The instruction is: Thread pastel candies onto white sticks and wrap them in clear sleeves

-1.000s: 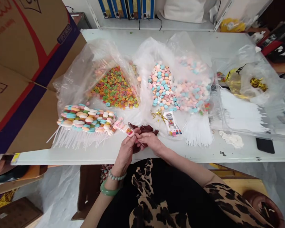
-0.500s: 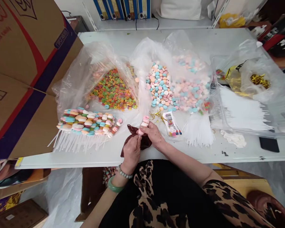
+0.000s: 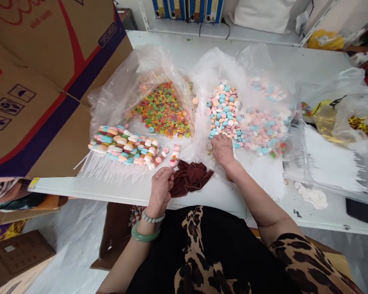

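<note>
My left hand [image 3: 163, 181] pinches the lower end of a candy stick [image 3: 175, 156], a pink-and-white stack in what looks like clear wrap, held roughly upright. Beside it lies a crumpled brown cloth [image 3: 191, 177]. Further right, my right hand [image 3: 223, 151] reaches down at the near edge of a pile of pastel round candies [image 3: 223, 104]. Its fingers are bent together over some gold twist ties [image 3: 209, 150]; the fingertips are mostly hidden, so anything in them cannot be made out. Several candy skewers [image 3: 122, 145] with white sticks are stacked on the left.
A large cardboard box [image 3: 49, 81] stands on the left. Colourful ring candies [image 3: 162, 108] lie in an open plastic bag. To the right are white sticks [image 3: 268, 167], a clear tray of white sticks [image 3: 328, 155], a white cloth [image 3: 311, 196] and a black phone-like slab [image 3: 358, 210].
My right hand has let go of the candy stick and moved right and away from me to the twist ties. The left hand keeps the stick, now further left. The view has shifted.
</note>
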A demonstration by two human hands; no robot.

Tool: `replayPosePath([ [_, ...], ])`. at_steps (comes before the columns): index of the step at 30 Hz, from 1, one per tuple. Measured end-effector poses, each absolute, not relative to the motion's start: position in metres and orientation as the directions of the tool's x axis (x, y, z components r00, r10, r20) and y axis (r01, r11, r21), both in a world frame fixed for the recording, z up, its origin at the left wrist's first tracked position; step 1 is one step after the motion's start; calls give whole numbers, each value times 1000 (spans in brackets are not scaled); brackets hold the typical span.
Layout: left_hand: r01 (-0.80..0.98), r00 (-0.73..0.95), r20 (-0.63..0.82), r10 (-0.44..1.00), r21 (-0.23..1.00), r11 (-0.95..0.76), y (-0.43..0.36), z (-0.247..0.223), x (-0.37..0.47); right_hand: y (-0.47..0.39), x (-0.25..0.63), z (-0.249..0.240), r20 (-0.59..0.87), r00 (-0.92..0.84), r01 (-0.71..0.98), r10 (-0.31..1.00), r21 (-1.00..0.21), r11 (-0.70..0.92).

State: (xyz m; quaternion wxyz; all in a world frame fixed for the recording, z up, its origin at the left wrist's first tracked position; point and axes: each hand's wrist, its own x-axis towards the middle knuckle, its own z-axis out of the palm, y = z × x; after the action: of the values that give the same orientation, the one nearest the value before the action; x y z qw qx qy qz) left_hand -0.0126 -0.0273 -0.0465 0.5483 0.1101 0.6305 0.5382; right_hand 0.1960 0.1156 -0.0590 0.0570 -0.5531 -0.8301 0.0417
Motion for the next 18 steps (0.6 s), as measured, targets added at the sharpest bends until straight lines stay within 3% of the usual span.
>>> replayPosePath([
  [3, -476, -308, -567, 764, 787, 393, -27, -48, -9, 84, 187, -40, 190, -433, 778, 881, -416, 472],
  [6, -501, -257, -558, 789, 775, 385, -26, -45, 1, 45, 161, -27, 129, -524, 557, 842, -696, 453],
  [8, -522, -228, -553, 801, 764, 379, -28, -42, 6, 25, 142, -27, 74, -527, 584, 846, -692, 424],
  [11, -541, -163, -551, 818, 744, 393, -33, -39, 10, 14, 127, -34, 28, -498, 695, 867, -585, 418],
  [13, -544, -142, -555, 820, 736, 403, -36, -40, 8, 14, 126, -40, 36, -533, 678, 845, -579, 452],
  [16, -554, -183, -555, 812, 740, 381, -38, -46, 3, 14, 129, -44, 60, -597, 545, 800, -702, 459],
  [18, -567, -232, -554, 800, 745, 352, -37, -51, 1, 12, 131, -45, 45, -599, 438, 799, -817, 375],
])
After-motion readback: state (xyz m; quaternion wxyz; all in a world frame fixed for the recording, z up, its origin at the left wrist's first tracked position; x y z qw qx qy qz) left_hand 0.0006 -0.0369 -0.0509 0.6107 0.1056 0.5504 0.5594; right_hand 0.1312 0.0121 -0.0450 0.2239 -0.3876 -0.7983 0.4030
